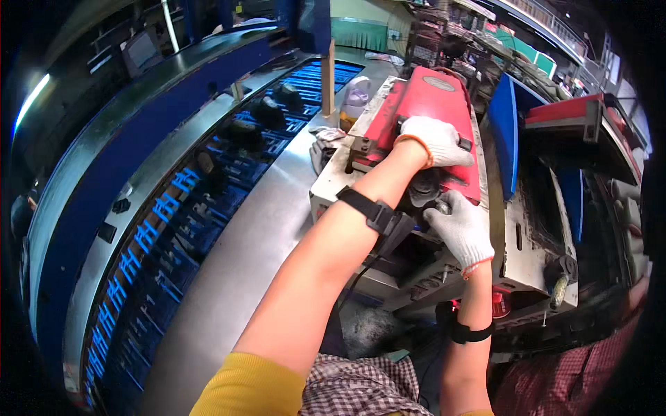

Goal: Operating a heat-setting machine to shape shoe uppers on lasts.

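A machine with a red cover stands in front of me, its cream metal body below. My left hand, in a white knit glove, is closed round a dark handle on the cover; the handle's ends stick out on both sides of the fist. Nearer to me, at the cover's front edge, my right hand is gloved too. Its thumb and fingers are curled together at a small greyish part beside a dark rounded piece. What exactly they pinch is mostly hidden.
To the left runs a metal bench beside a bed of blue slats under a dark blue frame. A blue panel and a second red-topped machine stand to the right. Gloves lie left of the cover.
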`<action>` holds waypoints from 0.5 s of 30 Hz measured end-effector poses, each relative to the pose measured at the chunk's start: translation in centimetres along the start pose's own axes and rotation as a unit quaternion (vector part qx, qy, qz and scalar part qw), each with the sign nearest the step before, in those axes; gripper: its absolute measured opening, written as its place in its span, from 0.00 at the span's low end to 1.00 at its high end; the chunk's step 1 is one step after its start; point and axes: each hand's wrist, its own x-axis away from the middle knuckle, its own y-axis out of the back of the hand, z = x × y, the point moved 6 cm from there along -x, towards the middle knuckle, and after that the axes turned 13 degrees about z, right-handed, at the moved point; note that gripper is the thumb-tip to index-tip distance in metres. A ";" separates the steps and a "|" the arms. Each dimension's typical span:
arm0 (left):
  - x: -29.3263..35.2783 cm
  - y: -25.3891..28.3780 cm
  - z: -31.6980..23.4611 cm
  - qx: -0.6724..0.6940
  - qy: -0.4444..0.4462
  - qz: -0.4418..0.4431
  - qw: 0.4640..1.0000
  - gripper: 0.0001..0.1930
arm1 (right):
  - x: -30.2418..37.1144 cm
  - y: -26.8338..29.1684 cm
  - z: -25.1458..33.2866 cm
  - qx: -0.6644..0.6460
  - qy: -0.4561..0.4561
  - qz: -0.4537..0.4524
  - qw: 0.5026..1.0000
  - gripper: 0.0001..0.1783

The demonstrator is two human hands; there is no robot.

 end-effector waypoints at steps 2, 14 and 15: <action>0.0 0.1 -1.2 0.010 0.000 -0.016 1.000 0.39 | 0.1 0.5 -1.1 -0.008 -0.009 0.002 1.000 0.25; -1.3 0.6 -3.3 -0.022 -0.039 0.049 0.998 0.40 | 1.4 2.0 -1.8 -0.032 -0.008 -0.026 0.999 0.25; -1.6 0.3 -2.7 -0.025 -0.025 0.057 0.998 0.41 | 1.6 1.7 -1.6 -0.038 0.018 -0.038 0.998 0.25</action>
